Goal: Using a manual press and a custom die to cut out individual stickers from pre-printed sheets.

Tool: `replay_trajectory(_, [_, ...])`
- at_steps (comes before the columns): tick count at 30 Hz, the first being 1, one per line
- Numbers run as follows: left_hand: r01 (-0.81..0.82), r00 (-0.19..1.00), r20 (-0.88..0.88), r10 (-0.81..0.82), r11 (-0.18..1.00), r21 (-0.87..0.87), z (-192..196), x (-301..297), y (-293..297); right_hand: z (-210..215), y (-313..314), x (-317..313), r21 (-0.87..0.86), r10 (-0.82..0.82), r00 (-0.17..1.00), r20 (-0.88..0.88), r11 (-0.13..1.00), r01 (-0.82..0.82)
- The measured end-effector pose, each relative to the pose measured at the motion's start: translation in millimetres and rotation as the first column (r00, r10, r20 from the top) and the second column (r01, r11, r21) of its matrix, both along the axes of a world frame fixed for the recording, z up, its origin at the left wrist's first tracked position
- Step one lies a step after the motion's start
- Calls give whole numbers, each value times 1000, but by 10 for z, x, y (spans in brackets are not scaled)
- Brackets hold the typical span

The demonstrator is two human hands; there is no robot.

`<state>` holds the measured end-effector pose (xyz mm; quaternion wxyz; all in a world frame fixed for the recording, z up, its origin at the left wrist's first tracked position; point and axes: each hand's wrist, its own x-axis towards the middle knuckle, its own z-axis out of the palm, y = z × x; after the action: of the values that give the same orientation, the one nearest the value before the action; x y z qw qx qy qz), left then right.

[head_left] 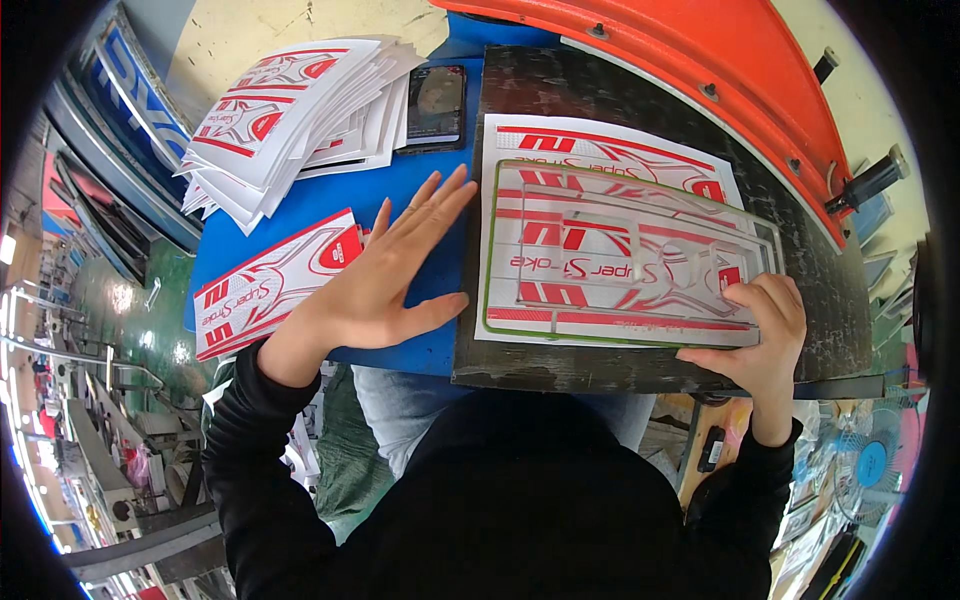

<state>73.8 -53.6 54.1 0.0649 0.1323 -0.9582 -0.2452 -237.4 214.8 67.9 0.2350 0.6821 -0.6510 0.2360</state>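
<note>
A clear rectangular plate [640,290] with a greenish edge and raised outlines lies over a white sheet printed with red and grey graphics [610,150]. Both rest on a dark, scuffed board [560,365]. My right hand [765,330] grips the plate at its near right corner, thumb along the near edge and fingers curled over the right end. My left hand [385,285] is open with fingers spread, over the blue surface just left of the board, holding nothing. Partly beneath its wrist lies a cut strip [280,280] with the same red print.
A loose stack of printed sheets [290,120] stands at the far left of the blue table [400,185]. Beside it lies a dark phone [437,105]. An orange-red machine part [680,50] with bolts rises behind the board. A small fan [870,462] stands at the lower right.
</note>
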Motion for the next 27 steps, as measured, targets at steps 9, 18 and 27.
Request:
replay_trajectory(9, [-7, 985, -169, 31, 990, 140, -97, 46, 236, -50, -68, 103, 58, 16, 1000, 0, 998, -16])
replay_trajectory(18, [-30, 976, -207, 63, 986, 162, -183, 47, 215, -61, -60, 105, 124, 13, 1000, -5, 992, -12])
replay_trajectory(27, [-57, 982, -164, 90, 979, 196, -98, 18, 270, -183, 480, -454, 300, -176, 846, 504, 954, 20])
